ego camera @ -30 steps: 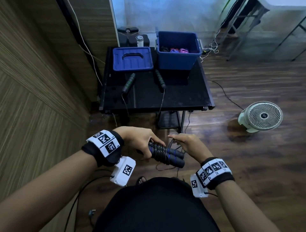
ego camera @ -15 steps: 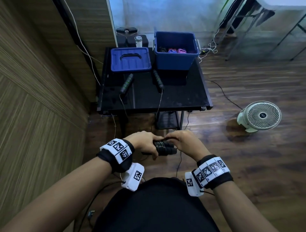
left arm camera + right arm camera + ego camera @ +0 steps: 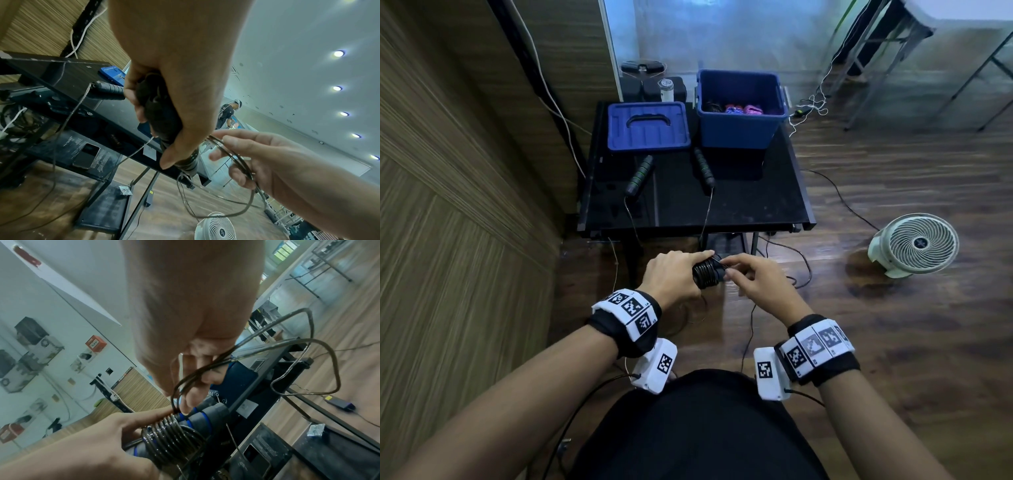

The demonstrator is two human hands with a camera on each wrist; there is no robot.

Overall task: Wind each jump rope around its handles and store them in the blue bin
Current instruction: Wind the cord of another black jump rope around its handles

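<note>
Head view shows the left hand (image 3: 674,274) gripping the blue-banded handles (image 3: 207,417) while the right hand (image 3: 753,282) pinches the loose rope (image 3: 304,344); keep each turn taut and tight beside the coils (image 3: 705,274), short of the blue bin (image 3: 739,128).

A glossy, translucent plastic-coated cord (image 3: 170,434) is seen coiled on matt, foam-like black handles (image 3: 211,415) banded in blue, while smooth blue plastic is shown by the bin (image 3: 739,128) and lid (image 3: 647,126) on a glossy black tabletop (image 3: 750,202) above wood-grain flooring (image 3: 893,342).
</note>
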